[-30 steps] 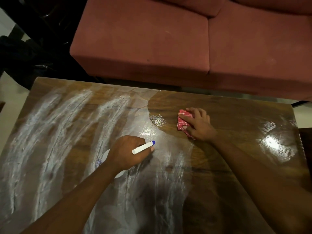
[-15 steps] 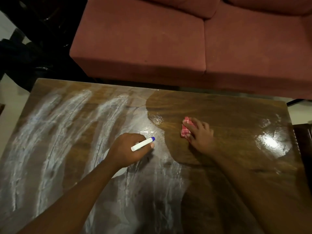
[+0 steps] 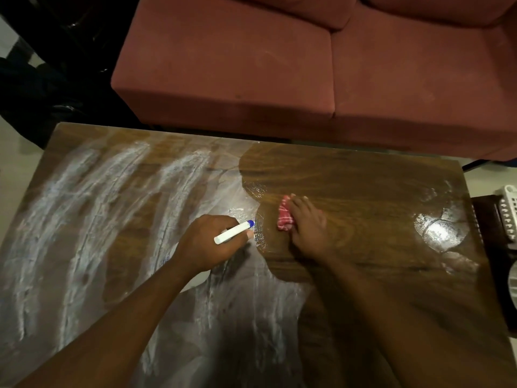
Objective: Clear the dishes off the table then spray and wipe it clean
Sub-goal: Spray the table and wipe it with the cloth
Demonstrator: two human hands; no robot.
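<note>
The wooden table [image 3: 377, 186] fills the view, streaked with white residue on its left half and dark and wet on its right half. My left hand [image 3: 208, 242] grips a white spray bottle [image 3: 233, 236] with a blue nozzle tip, held over the table's middle; the bottle's body is mostly hidden under the hand. Just to its right, my right hand [image 3: 306, 228] presses a red-and-white checked cloth [image 3: 284, 217] flat on the wet wood. No dishes are on the table.
A dark red sofa [image 3: 279, 65] stands along the table's far edge. A white plastic basket [image 3: 507, 212] sits on a dark stand off the table's right edge. Dark furniture fills the far left corner.
My right hand has dragged the cloth toward me and a little left across the wet area. My left hand with the spray bottle has stayed nearly in place.
</note>
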